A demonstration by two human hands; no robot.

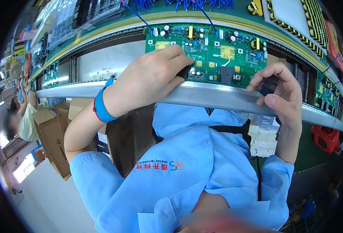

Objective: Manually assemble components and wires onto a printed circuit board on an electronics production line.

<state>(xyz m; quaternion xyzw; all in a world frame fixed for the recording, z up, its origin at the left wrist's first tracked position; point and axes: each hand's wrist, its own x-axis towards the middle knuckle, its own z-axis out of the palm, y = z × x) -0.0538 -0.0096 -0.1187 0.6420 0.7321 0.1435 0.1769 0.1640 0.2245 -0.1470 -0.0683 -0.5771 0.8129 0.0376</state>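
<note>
A green circuit board panel [210,54], made of two like halves side by side, lies on the rail line in front of me. My left hand [154,72], with a blue wrist strap [102,103], reaches over the left half. Its fingers close on a dark block-shaped part [184,72] at the board's near edge, mostly hidden by the hand. On the right half a black box-shaped component [226,75] is seated. Right of the panel, my right hand [282,91] holds a similar black box-shaped component [269,86] between thumb and fingers, apart from the board.
A metal rail [214,92] runs along the near side. More boards [327,95] sit on the line to the right. Blue wires [179,4] and yellow-black coils [313,27] lie beyond. Cardboard boxes [53,134] stand at left, a red stool [325,138] at right.
</note>
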